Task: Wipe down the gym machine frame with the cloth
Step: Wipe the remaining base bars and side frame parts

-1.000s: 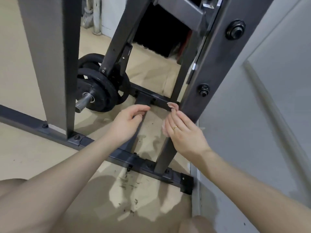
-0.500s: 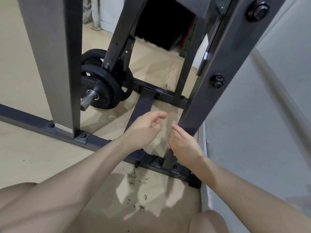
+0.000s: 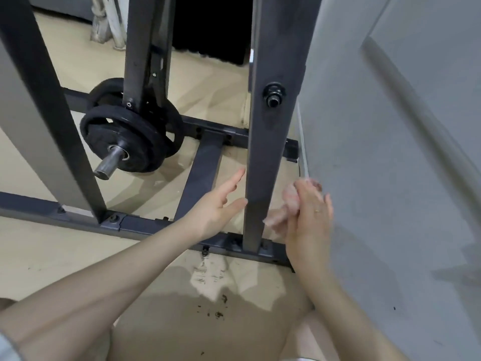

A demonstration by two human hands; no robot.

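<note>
While the left hand (image 3: 216, 209) spreads open, the right hand (image 3: 309, 212) clutches the cloth (image 3: 289, 201) beside the upright (image 3: 270, 152).

Beige floor (image 3: 65, 256), smooth and slightly glossy, running from the near edge to the far wall; dark base rail (image 3: 145, 225) of the frame lying across it from left to right, bolted at the joints; a second rail (image 3: 234, 134) parallel to it, farther off; a cross bar (image 3: 201, 175) flat on the floor, joining the two; dark crumbs of dirt (image 3: 216, 312) scattered near, just this side of the near rail; scuffed grey smears (image 3: 208, 272) beside the rail's bolt; white legs of some stand (image 3: 109, 24) at far left.
</note>
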